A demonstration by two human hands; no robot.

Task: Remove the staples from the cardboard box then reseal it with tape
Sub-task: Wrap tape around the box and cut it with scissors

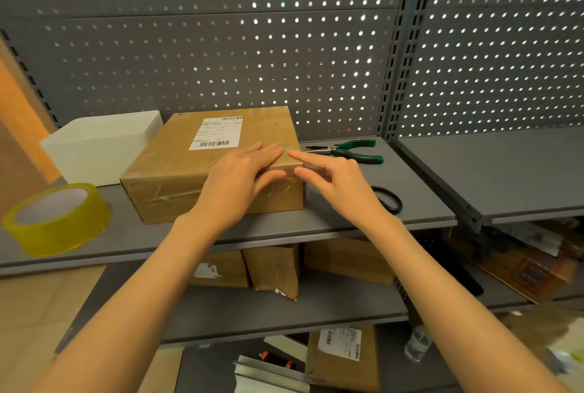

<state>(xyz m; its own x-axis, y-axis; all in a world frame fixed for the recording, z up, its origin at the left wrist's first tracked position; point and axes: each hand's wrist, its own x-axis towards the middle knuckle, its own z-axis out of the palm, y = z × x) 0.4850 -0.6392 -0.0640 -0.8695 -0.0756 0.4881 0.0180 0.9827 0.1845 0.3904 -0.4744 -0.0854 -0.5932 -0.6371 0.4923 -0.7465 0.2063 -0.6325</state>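
A brown cardboard box [177, 168] with a white shipping label sits on the grey shelf [331, 222]. My left hand [243, 174] lies flat over the box's near right corner, fingers on top and thumb on the front face. My right hand [328, 176] is beside that corner, its index finger pressing the top edge and its thumb touching the front edge. A roll of yellowish clear tape [57, 218] lies at the shelf's left front. Green-handled pliers [350, 150] lie right of the box. Black scissors handles [390, 199] show behind my right wrist.
A white open container [101, 146] stands behind the box on the left. Grey pegboard backs the shelf. A second shelf [493, 174] adjoins on the right. Brown parcels [271, 269] sit on the lower shelf, with more boxes and a plastic bottle [417, 343] below.
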